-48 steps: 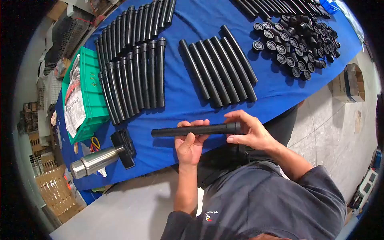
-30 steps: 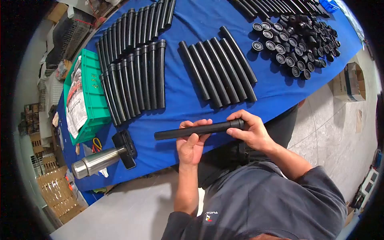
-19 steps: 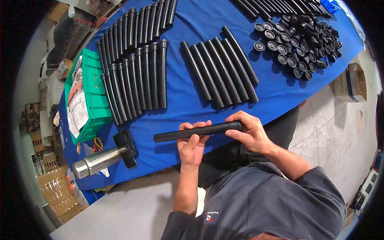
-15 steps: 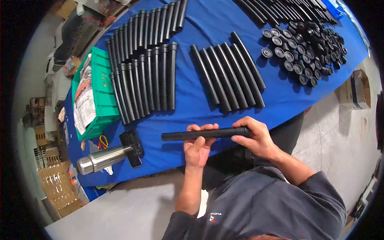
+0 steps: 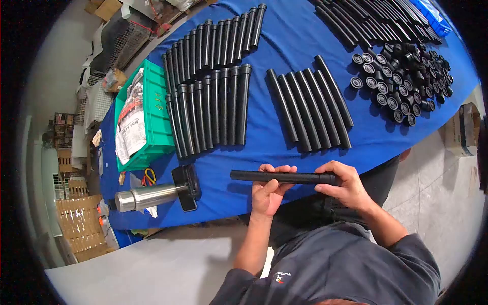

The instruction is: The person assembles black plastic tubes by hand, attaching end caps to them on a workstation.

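Note:
A black tube (image 5: 246, 175) lies level across both my hands, just past the table's near edge. My left hand (image 5: 271, 190) holds its middle, thumb in front and fingers behind. My right hand (image 5: 345, 185) is closed round its right end, where a black cap (image 5: 328, 178) partly shows between thumb and fingers. Beyond my hands several plain black tubes (image 5: 310, 109) lie side by side on the blue cloth (image 5: 269, 30). Capped tubes (image 5: 213, 109) are laid in two rows to the left. At the right is a pile of round black caps (image 5: 401, 84).
A green crate (image 5: 158, 114) with newspaper (image 5: 133, 134) stands at the left. Nearer are a steel bottle (image 5: 152, 197), a dark phone-like device (image 5: 186, 188) and yellow-handled scissors or pliers (image 5: 149, 176). More thin black tubes (image 5: 373, 20) and a blue tray (image 5: 434, 18) are at the far right.
The whole view has shifted, so the table's things appear farther right and slightly lower. Both my hands still hold the tube, and my right fingers have slid slightly over the capped end.

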`<state>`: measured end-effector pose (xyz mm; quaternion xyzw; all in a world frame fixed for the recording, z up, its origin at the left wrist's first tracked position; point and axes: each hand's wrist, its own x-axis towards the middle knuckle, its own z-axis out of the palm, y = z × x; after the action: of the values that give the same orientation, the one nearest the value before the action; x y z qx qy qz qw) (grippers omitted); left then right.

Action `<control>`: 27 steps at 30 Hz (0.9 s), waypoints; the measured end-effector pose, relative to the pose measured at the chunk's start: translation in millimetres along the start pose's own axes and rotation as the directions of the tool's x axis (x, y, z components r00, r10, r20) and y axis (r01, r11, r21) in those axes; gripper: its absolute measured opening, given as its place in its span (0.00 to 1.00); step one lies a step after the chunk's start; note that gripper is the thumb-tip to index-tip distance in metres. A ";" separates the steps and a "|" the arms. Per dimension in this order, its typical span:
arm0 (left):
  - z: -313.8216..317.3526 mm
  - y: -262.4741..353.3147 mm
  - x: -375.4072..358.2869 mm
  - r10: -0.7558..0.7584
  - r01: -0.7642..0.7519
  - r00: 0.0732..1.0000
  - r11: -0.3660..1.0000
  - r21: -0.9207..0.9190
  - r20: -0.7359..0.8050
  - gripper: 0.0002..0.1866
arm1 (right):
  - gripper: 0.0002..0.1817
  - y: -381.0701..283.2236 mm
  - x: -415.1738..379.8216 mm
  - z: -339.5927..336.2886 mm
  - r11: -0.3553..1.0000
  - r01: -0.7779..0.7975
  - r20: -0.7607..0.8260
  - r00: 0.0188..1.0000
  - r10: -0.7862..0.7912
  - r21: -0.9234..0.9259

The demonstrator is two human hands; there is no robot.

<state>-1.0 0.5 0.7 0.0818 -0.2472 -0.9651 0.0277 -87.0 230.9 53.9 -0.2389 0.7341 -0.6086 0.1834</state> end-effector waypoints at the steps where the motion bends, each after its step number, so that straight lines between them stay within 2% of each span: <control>1: -4.0 -1.0 -0.9 0.003 -0.003 1.000 1.000 0.003 0.006 0.18 | 0.21 3.5 0.9 -0.9 1.000 0.018 0.005 1.000 -0.018 -0.021; 8: -5.8 -2.3 -2.4 0.028 -0.028 1.000 0.999 -0.030 0.003 0.18 | 0.21 2.6 2.2 5.0 0.977 0.155 -0.012 0.987 -0.158 -0.146; 11: -4.4 -0.7 -1.0 0.009 -0.008 1.000 0.999 -0.031 0.009 0.17 | 0.20 -0.7 5.0 2.5 0.974 0.173 0.035 0.985 -0.170 -0.143; 17: -2.0 -2.1 -1.6 0.055 -0.056 0.998 0.997 -0.044 -0.023 0.15 | 0.20 1.4 6.6 12.1 0.966 0.191 -0.020 0.980 -0.198 -0.176; 20: -2.7 -2.0 -2.2 0.052 -0.052 0.999 0.997 -0.053 -0.008 0.16 | 0.20 -4.1 8.3 6.6 0.978 0.120 0.037 0.993 -0.116 -0.173; 23: -3.7 0.1 -3.2 0.015 -0.016 1.000 0.997 -0.074 -0.017 0.19 | 0.21 -8.5 8.8 5.8 0.984 0.141 -0.003 0.990 -0.142 -0.110; 25: -2.1 0.1 -4.2 0.018 -0.018 1.000 0.998 -0.055 0.003 0.21 | 0.21 -10.7 5.7 1.8 0.993 -0.104 0.042 0.994 0.102 0.056; 27: 2.0 1.4 -3.3 -0.008 0.010 0.999 0.999 -0.032 0.032 0.21 | 0.20 -8.1 5.0 -0.6 0.886 -0.391 0.140 0.920 0.367 0.249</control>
<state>1.8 0.6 3.6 0.0672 -0.2318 -0.9702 0.0207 -90.5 227.4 62.2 -0.0902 0.6672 -0.6447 0.3621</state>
